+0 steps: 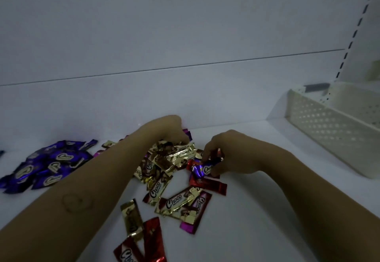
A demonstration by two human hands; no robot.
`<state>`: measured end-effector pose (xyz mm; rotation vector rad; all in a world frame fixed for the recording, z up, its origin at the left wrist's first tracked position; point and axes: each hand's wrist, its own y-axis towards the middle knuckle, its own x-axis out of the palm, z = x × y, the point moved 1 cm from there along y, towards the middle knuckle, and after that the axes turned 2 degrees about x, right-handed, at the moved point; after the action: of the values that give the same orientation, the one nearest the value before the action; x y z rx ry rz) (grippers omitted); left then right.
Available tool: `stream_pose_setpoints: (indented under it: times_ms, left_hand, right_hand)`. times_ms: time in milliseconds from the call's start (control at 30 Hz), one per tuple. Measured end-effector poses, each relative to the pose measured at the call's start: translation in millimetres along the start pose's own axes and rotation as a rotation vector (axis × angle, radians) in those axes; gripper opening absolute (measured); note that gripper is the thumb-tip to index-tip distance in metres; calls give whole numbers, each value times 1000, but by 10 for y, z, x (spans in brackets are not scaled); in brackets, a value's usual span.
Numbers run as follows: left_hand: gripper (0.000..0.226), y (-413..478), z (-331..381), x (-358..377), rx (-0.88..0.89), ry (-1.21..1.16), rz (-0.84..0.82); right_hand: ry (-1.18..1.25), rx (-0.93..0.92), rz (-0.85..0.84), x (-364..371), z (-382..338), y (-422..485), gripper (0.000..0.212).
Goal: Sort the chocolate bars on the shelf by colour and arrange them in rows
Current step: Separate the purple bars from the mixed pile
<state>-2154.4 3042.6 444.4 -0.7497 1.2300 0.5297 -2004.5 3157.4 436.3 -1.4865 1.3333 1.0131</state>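
Sorting under way: right hand (221, 154) fingers pinch a purple bar (202, 170) over the mixed heap (164, 165); left hand (164, 130) grip hidden. Next, likely, the purple pile (47, 165) on the shelf (267, 210).

**Off to the side of my shelf**

At the right end of the shelf I see a cream plastic basket (329, 126) with perforated walls, sitting against the back wall. Something grey (316, 87) pokes up at its far rim; I cannot tell what. Behind it a slotted upright (356, 29) climbs the white back panel (164, 25), which has one thin seam across it.
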Motion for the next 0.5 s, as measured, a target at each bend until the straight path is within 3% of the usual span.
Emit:
stream_pose_setpoints:
  times_ms: [133, 233, 367, 500]
  left_hand:
    - [20, -20, 0, -44, 2, -86, 85]
    - [22, -38, -32, -75, 35, -180, 242]
    - [20, -127, -93, -161, 86, -369, 470]
    - [12, -344, -77, -181, 133, -462, 509]
  right_hand:
    - [35, 9, 44, -31, 57, -1, 27]
    - [92, -1, 116, -40, 68, -6, 16]
    - [180, -11, 349, -58, 54, 19, 14]
    - [247, 10, 510, -29, 23, 52, 9]
